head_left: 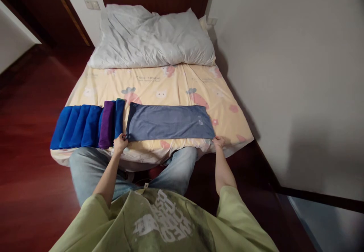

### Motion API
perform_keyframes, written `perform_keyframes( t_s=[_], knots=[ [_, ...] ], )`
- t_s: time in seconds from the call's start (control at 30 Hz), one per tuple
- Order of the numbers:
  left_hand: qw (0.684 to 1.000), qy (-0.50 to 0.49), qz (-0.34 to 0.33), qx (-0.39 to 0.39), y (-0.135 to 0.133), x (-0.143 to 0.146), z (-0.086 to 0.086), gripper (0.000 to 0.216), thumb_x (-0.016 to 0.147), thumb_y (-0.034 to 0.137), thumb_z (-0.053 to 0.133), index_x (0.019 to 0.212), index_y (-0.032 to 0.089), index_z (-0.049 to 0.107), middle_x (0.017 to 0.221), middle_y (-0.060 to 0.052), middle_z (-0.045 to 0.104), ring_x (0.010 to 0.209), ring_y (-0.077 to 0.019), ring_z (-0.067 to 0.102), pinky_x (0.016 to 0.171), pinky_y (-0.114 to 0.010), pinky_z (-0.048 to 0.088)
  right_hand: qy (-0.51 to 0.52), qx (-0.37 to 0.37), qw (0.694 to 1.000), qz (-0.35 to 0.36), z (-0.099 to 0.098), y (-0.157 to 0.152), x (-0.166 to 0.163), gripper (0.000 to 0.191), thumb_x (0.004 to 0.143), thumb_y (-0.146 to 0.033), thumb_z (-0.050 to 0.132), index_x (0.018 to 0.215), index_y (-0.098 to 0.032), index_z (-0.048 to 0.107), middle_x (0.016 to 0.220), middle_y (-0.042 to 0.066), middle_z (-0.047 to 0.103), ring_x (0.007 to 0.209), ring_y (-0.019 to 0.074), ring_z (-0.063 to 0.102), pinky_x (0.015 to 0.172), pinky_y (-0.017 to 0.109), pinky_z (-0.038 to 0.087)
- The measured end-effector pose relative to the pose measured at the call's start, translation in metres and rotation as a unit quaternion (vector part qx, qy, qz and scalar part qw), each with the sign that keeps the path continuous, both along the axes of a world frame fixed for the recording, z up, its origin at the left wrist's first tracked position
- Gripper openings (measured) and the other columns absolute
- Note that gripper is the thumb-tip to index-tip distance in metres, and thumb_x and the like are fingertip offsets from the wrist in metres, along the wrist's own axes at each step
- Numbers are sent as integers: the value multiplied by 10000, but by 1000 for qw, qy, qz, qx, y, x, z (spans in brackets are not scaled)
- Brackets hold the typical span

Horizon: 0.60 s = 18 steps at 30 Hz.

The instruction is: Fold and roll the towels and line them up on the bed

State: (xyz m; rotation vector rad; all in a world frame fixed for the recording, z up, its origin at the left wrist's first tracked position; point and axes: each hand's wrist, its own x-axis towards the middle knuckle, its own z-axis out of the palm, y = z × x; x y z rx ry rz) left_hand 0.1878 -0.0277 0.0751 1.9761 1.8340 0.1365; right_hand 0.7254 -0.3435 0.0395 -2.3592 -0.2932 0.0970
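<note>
A grey-blue towel (170, 121) lies flat on the bed as a long rectangle, with small pale lettering near its right end. My left hand (121, 143) is closed on its near left corner. At the near right corner, my right hand (218, 142) pinches the edge between the fingers. Left of this towel stands a row of folded towels: several blue ones (76, 126), a purple one (107, 124) and a darker blue one (119, 117) closest to my left hand.
The bed (159, 85) has a yellow sheet printed with carrots and rabbits. A rumpled white quilt (156, 36) lies at its head. A wall (284, 74) rises on the right. My knees (184, 161) are against the bed's near edge.
</note>
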Motion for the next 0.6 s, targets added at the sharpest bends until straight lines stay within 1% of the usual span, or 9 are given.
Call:
perform_keyframes(
  t_s=[0.1,0.17,0.23,0.3,0.33,0.4,0.5,0.53,0.6],
  knots=[
    [999,37,-37,16,-2,-1,-2,425,825,210,575,1223,140,708,1056,-207,764,1050,-386,729,899,-444,567,24,-47,998,-38,2,2,1,190,754,-285,628,786,-152,761,747,149,737,798,304,724,798,408,594],
    [997,53,-55,19,-4,-1,-3,440,824,197,568,1237,126,703,1053,-221,749,1038,-389,727,891,-458,572,26,-75,995,-54,5,6,0,219,751,-252,618,842,-132,777,880,198,753,929,345,727,890,473,582],
    [995,69,-60,45,-9,2,-2,453,854,193,531,1268,95,688,1114,-260,717,1081,-405,708,891,-486,572,9,-94,993,-69,9,14,-5,312,770,-228,600,984,-97,785,1112,268,727,1137,390,677,1015,551,526],
    [989,77,-76,106,-17,13,1,466,906,204,470,1303,65,670,1263,-306,655,1215,-445,643,942,-545,550,-38,-115,992,-43,15,30,-20,428,835,-219,556,1190,-78,749,1351,295,633,1322,403,570,1119,598,438],
    [983,72,-95,136,-21,23,1,478,933,218,442,1327,59,660,1352,-314,612,1296,-461,588,989,-577,525,-68,-125,990,-2,18,41,-32,468,883,-224,519,1286,-84,713,1447,283,578,1387,394,514,1157,601,397],
    [973,43,-154,167,-30,50,1,514,975,260,411,1394,57,631,1501,-294,526,1432,-459,468,1111,-607,446,-124,-143,971,143,21,69,-63,506,988,-260,422,1418,-108,641,1582,227,485,1471,361,427,1214,576,336],
    [965,-13,-222,140,-42,98,-6,593,1007,322,410,1528,62,528,1652,-237,393,1563,-405,307,1263,-589,280,-147,-152,909,358,16,115,-119,562,1071,-335,333,1562,-123,506,1709,145,338,1596,304,248,1307,524,184],
    [966,-22,-224,126,-45,111,-11,622,1014,342,412,1566,64,485,1685,-225,343,1591,-399,249,1286,-602,221,-138,-157,891,403,11,128,-134,583,1083,-364,322,1598,-125,456,1728,132,302,1615,297,208,1321,522,141],
    [975,-21,-199,100,-48,127,-20,670,1024,387,416,1619,79,411,1725,-210,256,1619,-417,146,1284,-675,124,-111,-170,873,444,-2,147,-155,623,1095,-419,315,1642,-128,378,1748,123,242,1635,299,154,1329,539,94]
  ],
)
